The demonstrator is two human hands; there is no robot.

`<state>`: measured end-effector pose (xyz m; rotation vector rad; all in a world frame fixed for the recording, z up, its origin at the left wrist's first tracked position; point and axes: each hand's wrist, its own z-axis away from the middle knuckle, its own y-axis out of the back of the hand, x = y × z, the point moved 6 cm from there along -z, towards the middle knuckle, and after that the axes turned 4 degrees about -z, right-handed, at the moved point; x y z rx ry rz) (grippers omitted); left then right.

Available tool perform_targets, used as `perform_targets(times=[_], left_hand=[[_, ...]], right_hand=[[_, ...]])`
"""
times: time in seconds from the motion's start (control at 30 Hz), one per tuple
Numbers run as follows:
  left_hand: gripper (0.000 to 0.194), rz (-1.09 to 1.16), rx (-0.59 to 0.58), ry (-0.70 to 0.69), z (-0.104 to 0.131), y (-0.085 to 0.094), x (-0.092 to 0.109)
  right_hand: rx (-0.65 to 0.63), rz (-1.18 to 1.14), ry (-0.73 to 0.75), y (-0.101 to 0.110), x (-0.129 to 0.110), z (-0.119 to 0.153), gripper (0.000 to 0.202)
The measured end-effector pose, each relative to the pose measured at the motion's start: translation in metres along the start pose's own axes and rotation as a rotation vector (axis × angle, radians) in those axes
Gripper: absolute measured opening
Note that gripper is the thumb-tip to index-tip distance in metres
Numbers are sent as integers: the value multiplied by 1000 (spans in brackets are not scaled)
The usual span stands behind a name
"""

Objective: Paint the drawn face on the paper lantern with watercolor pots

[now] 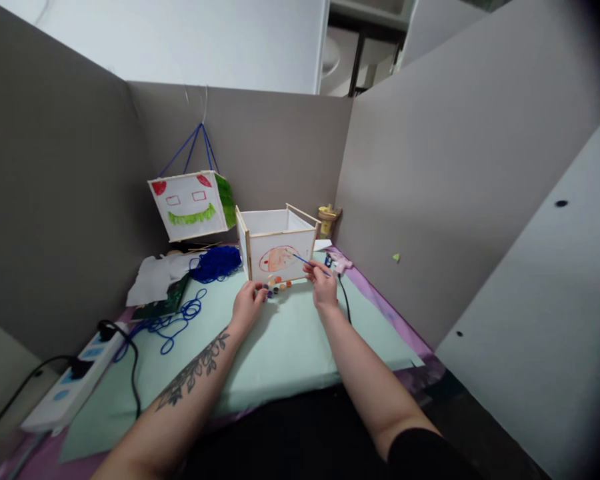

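My right hand (322, 283) is closed around a thin blue paintbrush (310, 263), whose tip is at the front panel of a white box-shaped lantern (303, 244) with wooden stick edges. That panel carries an orange and red painted oval (279, 259). My left hand (250, 301) rests on the table by the lantern's lower left corner, its fingers closed at the edge of a cluster of small paint pots (276, 289). Whether the fingers grip one of the pots is hard to make out.
A painted lantern (190, 207) hangs by blue cords at the back left. Below it lie blue cord (217, 264) and white paper (155, 279). A power strip (75, 380) is at the left edge; grey partitions (280, 147) surround the table. A yellow object (326, 221) stands behind the lantern.
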<state>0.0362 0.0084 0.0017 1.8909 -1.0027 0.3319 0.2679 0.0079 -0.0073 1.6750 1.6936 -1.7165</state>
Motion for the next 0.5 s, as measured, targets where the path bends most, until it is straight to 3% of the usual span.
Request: perform_targets(times=[0.27,0.5], left_hand=[[19,-2,-15,-7,1,0,3],[18,5,-19,-9,0,2,4]], right_hand=[[29,4,50,7,-4,-1,22],[18,132,-37,8,4,-1,25]])
